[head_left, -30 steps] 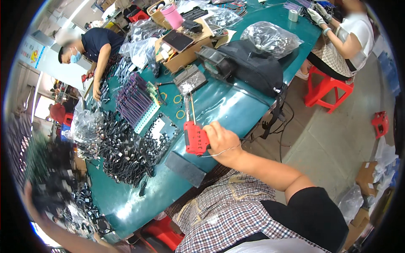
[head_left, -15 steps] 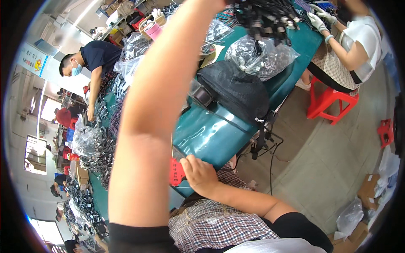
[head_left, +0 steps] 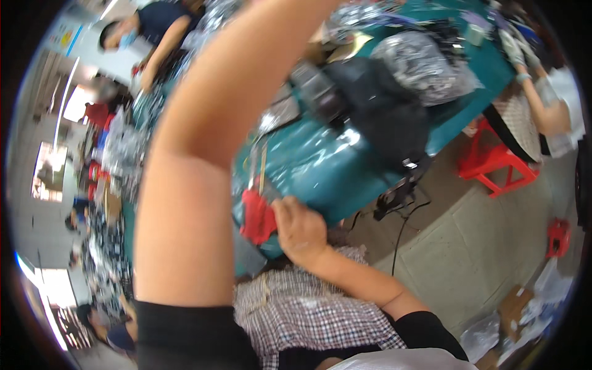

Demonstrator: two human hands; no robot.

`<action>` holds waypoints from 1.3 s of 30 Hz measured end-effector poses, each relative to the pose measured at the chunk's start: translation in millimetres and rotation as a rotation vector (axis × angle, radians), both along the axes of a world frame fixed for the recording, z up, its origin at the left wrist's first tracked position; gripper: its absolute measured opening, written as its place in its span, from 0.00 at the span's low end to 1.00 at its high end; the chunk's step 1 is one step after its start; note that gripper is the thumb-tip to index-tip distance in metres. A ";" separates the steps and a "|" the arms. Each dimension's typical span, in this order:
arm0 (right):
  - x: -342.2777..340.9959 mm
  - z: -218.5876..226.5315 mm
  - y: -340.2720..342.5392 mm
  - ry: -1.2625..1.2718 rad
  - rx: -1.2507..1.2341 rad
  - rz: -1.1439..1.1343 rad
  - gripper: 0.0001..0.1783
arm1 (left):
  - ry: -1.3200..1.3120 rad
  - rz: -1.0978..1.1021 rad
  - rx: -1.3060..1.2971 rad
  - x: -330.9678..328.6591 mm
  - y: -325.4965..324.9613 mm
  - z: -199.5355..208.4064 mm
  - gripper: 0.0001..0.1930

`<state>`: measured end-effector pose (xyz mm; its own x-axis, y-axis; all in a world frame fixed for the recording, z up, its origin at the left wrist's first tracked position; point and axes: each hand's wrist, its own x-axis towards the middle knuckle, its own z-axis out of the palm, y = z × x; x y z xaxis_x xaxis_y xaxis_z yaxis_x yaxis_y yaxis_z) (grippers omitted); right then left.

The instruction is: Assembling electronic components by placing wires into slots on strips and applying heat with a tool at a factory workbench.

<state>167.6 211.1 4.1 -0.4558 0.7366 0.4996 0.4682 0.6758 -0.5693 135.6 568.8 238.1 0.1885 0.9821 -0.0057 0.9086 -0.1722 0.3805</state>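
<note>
Clear plastic sacks [head_left: 123,145] way out on the left, heaped on the green desk [head_left: 308,166], with a masked co-worker [head_left: 161,23] in a dark top leaning in just above. Next along, the big change: bare left arm [head_left: 188,169] now flung right up across everything, versus just a blur down at the left rim a second ago. Left grip out past the top of the view, so can't tell whether apart, together or clamped on anything. Half a second back, a bunch of black cables [head_left: 449,37] dangling up there; now apparently the same bunch, pretty blurry, lying on or just behind the big clear bag [head_left: 410,58] over to the right. Probably means bundle parked and left grip free again, but not provable from here. Right of the arm, red tool [head_left: 258,219] near the front edge, metal shaft [head_left: 254,163] pointing away, right grip [head_left: 302,231] curled around the handle side, so clamped on the tool, blur permitting. Further right, decent bare stretch for moving, then hemmed in by a black bag [head_left: 388,102]. Mind the front edge: slanting up to the right, dark straps [head_left: 401,200] hanging off. Past that, open floor [head_left: 444,240], then a red stool [head_left: 499,169] with a gloved co-worker [head_left: 552,117] on it.
</note>
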 end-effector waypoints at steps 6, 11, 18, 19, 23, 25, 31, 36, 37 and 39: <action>-7.9 20.2 -3.1 0.032 -0.050 0.017 0.30 | -0.135 -0.046 -0.074 -148.1 -156.9 100.5 0.19; -23.4 12.0 -16.2 -0.006 -0.028 -0.005 0.35 | -0.026 0.369 0.157 -304.7 -266.8 22.4 0.17; -24.1 8.8 -21.3 -0.044 0.062 -0.055 0.37 | 0.587 0.748 -0.295 -376.3 -336.3 -140.5 0.42; -21.0 9.1 -19.4 -0.048 0.036 -0.058 0.38 | 0.560 0.790 -0.329 -377.3 -334.8 -152.0 0.46; -19.4 9.3 -18.8 -0.065 0.002 -0.061 0.38 | 0.561 0.774 -0.343 -377.2 -337.6 -178.6 0.48; -20.3 10.1 -18.7 -0.076 0.001 -0.062 0.37 | 0.467 0.852 -0.299 -381.1 -336.6 -182.4 0.43; -19.6 10.1 -14.1 -0.120 0.094 -0.066 0.37 | 0.343 0.888 -0.200 -385.0 -341.1 -183.5 0.29; -19.4 9.4 -13.7 -0.095 0.100 -0.050 0.36 | 0.236 0.967 0.046 -392.3 -347.7 -187.0 0.15; -19.3 8.6 -13.6 -0.100 0.100 -0.052 0.36 | -0.014 0.939 -0.040 -398.8 -347.4 -180.6 0.16; -19.3 9.0 -13.7 -0.074 0.104 -0.046 0.36 | -0.320 0.871 0.068 -411.1 -348.5 -185.4 0.16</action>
